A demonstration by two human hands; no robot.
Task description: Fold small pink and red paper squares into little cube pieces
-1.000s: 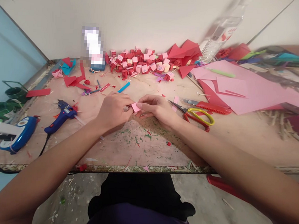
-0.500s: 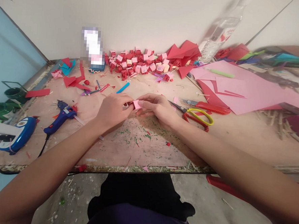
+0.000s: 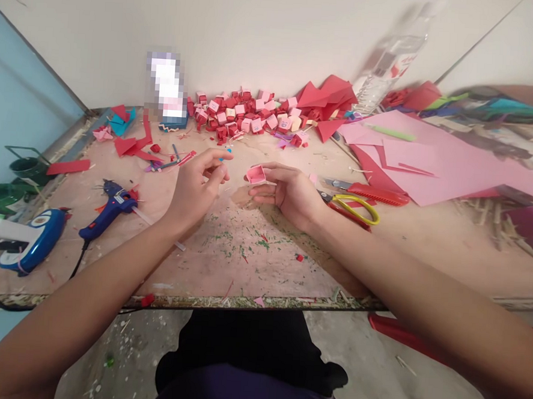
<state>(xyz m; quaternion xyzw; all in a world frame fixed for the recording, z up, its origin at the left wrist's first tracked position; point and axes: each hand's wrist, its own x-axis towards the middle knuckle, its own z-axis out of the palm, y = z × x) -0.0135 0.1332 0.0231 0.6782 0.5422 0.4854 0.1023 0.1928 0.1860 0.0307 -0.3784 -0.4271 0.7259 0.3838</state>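
My right hand (image 3: pixel 294 195) holds a small pink paper box (image 3: pixel 256 175) at its fingertips, above the worktable. The box's hollow side faces me. To the left, my left hand (image 3: pixel 199 183) is apart from the box, its fingers loosely bent and spread with nothing seen in them. A blue strip (image 3: pixel 226 155) lies mostly hidden behind that hand. Beside my right wrist are scissors (image 3: pixel 358 210) with yellow and red handles and a red utility knife (image 3: pixel 377 192). The scissors' blades are partly covered by my hand.
A pile of small pink and red paper boxes (image 3: pixel 248 117) sits against the wall, near a blurred-out phone (image 3: pixel 167 88). A blue glue gun (image 3: pixel 107 211) lies at left. Pink paper sheets (image 3: pixel 458 160) and a plastic bottle (image 3: pixel 387 68) are at right. Green scraps (image 3: pixel 246 240) litter the front.
My left hand has let go of the pink paper piece and drawn away to the left. My right hand keeps it, now turned so its hollow inside shows.
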